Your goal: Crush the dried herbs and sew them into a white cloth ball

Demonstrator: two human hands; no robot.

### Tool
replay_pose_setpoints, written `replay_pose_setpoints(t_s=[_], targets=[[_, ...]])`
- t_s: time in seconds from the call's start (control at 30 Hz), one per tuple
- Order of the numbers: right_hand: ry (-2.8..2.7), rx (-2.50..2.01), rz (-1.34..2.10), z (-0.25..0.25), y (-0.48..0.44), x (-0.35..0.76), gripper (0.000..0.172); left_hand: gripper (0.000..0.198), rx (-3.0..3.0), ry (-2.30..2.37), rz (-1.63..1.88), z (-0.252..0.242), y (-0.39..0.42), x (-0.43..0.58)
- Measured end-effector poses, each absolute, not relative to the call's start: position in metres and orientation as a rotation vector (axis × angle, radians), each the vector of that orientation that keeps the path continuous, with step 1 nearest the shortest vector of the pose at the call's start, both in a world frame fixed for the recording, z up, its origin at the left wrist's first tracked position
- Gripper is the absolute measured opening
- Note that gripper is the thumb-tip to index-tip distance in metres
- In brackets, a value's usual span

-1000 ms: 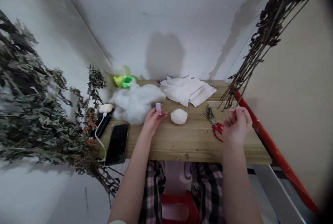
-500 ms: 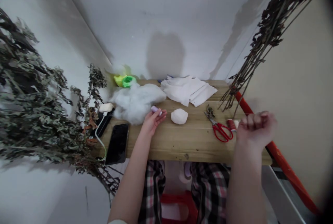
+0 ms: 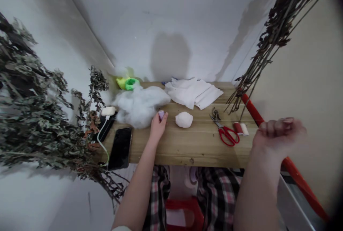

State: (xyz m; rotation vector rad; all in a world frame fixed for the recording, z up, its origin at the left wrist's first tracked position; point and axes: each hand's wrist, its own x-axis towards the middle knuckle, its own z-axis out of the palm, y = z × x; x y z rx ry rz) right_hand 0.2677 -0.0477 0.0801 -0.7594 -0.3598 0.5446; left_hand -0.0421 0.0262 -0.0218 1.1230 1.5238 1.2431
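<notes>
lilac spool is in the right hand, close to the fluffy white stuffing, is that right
Wrong hand: the head view shows the lilac spool in the left hand. It is close to the fluffy white stuffing, as you say.

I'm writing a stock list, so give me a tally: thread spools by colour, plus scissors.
Lilac spool, in the left hand: 1
Red spool: 1
White spool: 1
Scissors: 1
Total: 4

Watching remotely, I can read no text, label, brand, number or sign near the left hand (image 3: pixel 158 126), the right hand (image 3: pixel 277 132) or on the desk (image 3: pixel 203 150) between them.
</notes>
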Motion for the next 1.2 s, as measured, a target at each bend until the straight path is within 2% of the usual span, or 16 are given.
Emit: replay_pose_setpoints(t_s=[0.17,0.27,0.37,0.57,0.73,0.9,1.03,1.1,1.2], targets=[[-0.423,-0.884,0.49,0.074,-0.038,0.259,0.014,0.024,1.595,1.701,1.082,-0.025,0.027,-0.043],[-0.462,-0.896,0.508,0.076,-0.038,0.251,0.015,0.016,1.653,1.649,1.078,-0.024,0.026,-0.044],[-0.502,-0.883,0.55,0.081,-0.039,0.243,0.017,0.018,1.576,1.627,1.14,-0.025,0.025,-0.049],[-0.701,-0.864,0.645,0.084,-0.046,0.234,0.018,0.029,1.358,1.527,1.236,-0.024,0.021,-0.052],[-1.034,-1.124,0.763,0.08,-0.053,0.224,0.02,0.043,1.392,1.487,1.318,-0.008,0.012,-0.045],[-1.498,-1.281,0.845,0.082,-0.051,0.202,0.025,0.028,1.641,1.294,1.369,0.027,-0.016,-0.02],[-1.721,-1.266,0.949,0.078,-0.045,0.183,0.029,0.027,1.702,0.983,1.126,0.047,-0.037,0.006],[-1.775,-1.276,0.943,0.074,-0.043,0.178,0.031,0.033,1.69,0.952,0.988,0.049,-0.04,0.014],[-1.801,-1.297,0.923,0.068,-0.039,0.178,0.031,0.04,1.653,1.029,0.962,0.043,-0.037,0.013]])
